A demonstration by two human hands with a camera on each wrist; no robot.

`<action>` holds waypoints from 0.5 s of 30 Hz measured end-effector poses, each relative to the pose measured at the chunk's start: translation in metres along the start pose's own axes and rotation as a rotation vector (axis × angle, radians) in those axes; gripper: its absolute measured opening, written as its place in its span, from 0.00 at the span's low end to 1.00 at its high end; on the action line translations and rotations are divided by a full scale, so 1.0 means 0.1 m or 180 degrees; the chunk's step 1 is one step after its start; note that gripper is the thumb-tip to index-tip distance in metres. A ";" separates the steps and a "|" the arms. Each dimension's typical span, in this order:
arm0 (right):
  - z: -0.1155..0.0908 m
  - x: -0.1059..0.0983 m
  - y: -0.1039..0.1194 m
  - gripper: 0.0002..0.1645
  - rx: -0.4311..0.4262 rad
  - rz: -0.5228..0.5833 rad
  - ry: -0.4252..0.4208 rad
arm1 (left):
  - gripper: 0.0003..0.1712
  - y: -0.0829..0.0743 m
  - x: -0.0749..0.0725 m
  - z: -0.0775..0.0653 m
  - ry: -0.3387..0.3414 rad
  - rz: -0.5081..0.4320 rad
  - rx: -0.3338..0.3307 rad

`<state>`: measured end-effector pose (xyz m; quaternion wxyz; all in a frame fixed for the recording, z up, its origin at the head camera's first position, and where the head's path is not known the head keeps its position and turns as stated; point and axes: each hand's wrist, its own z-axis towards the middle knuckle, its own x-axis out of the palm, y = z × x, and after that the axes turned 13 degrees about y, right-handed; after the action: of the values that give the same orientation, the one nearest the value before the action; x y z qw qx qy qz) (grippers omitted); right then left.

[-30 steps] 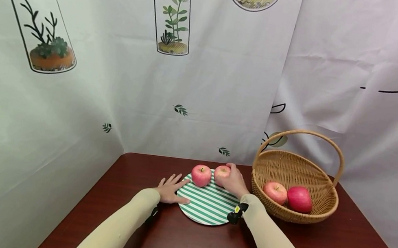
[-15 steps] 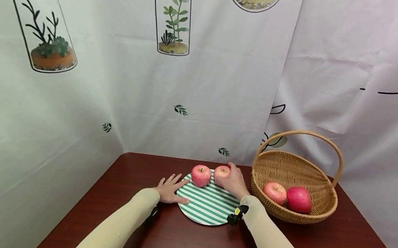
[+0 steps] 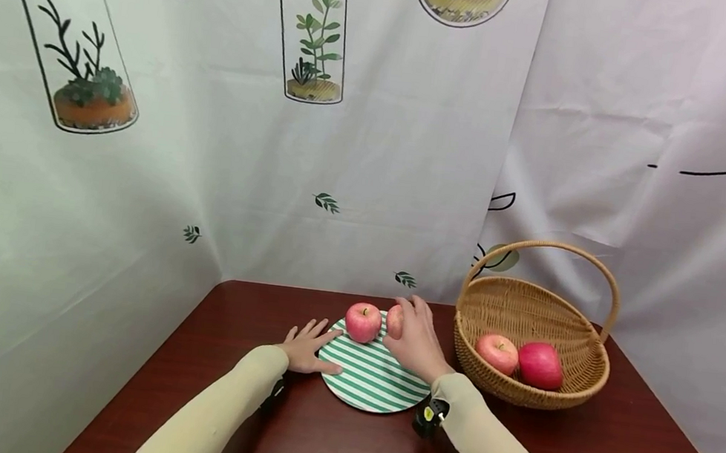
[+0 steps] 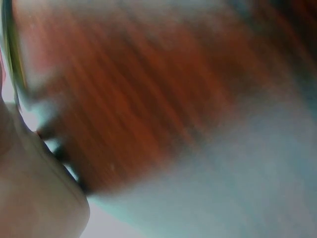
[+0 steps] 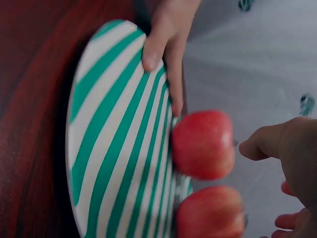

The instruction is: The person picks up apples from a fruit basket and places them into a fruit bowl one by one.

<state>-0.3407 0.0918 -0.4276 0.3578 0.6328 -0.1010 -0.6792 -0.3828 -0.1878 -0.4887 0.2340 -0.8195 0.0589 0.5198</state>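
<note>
A round plate (image 3: 372,384) with green and white stripes lies on the table, bearing two red apples at its far side. My left hand (image 3: 304,349) has its fingers spread at the plate's left edge, and its thumb lies on the rim. Over the plate's right part is my right hand (image 3: 417,343), which partly hides the right apple (image 3: 395,321) in the head view. The left apple (image 3: 363,323) sits beside it. In the right wrist view, the right thumb (image 5: 260,144) and fingers stand apart from both apples, holding nothing. The left wrist view is blurred.
A wicker basket (image 3: 532,298) with a tall handle stands right of the plate, close to my right forearm. Inside are a pale red apple (image 3: 497,354) and a darker red one (image 3: 540,366). A patterned cloth (image 3: 375,183) hangs behind the dark wooden table (image 3: 331,447).
My right hand has let go of the right apple, lifting slightly and drawing back from it. The apple stays on the plate, and my left hand keeps its place.
</note>
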 end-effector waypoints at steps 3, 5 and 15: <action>-0.10 -0.07 0.14 0.44 -0.0212 -0.0067 0.0084 | 0.62 0.04 0.01 0.03 -0.0009 0.0010 0.0005; -0.16 -0.12 0.21 0.42 -0.0330 -0.0120 0.0133 | 0.62 0.05 0.01 0.03 -0.0007 -0.0003 0.0020; -0.43 -0.50 0.22 0.33 -0.0663 -0.0279 0.0216 | 0.60 0.03 0.02 0.02 -0.0008 -0.0062 0.0013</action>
<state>-0.2959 0.1196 -0.3829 0.3948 0.6186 0.0101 -0.6792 -0.3844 -0.1894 -0.4923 0.2409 -0.8189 0.0518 0.5183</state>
